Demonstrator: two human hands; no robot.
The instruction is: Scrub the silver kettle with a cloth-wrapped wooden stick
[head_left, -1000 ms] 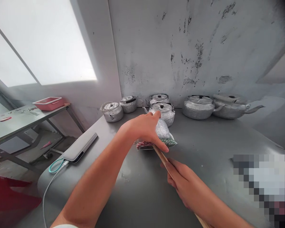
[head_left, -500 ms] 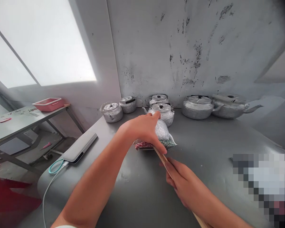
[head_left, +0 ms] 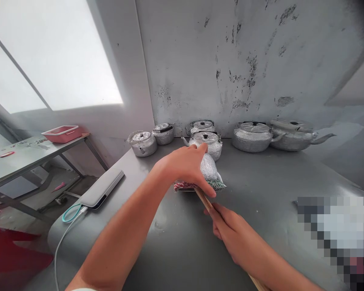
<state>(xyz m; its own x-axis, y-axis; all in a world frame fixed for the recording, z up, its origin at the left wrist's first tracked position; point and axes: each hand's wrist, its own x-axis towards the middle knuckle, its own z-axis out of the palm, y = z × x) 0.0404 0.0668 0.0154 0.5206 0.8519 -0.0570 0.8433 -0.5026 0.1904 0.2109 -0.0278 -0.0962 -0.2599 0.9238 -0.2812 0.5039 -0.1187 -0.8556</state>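
Observation:
My left hand (head_left: pixel 186 165) reaches over a rounded, crumpled silver piece (head_left: pixel 208 166), its fingers curved around the far side and its thumb pointing down along the near side. Beneath the piece lies a knitted cloth (head_left: pixel 214 185) in red, green and white, with a flat dark edge under it. A wooden stick (head_left: pixel 204 199) runs from the cloth's near edge towards me, and my right hand (head_left: pixel 227 226) is closed around it. The stick's lower end shows below my right wrist. My left hand hides much of the silver piece.
Silver kettles stand along the wall, among them a small one (head_left: pixel 142 144), one behind my hands (head_left: pixel 210 143) and a wide one (head_left: pixel 251 137). A power bank (head_left: pixel 104 188) with a cable lies left. A pink basket (head_left: pixel 63 134) sits on a side table. A pixelated patch covers the right.
My left hand, the silver piece and the cloth have shifted very slightly to the right. Both hands keep almost the same pose.

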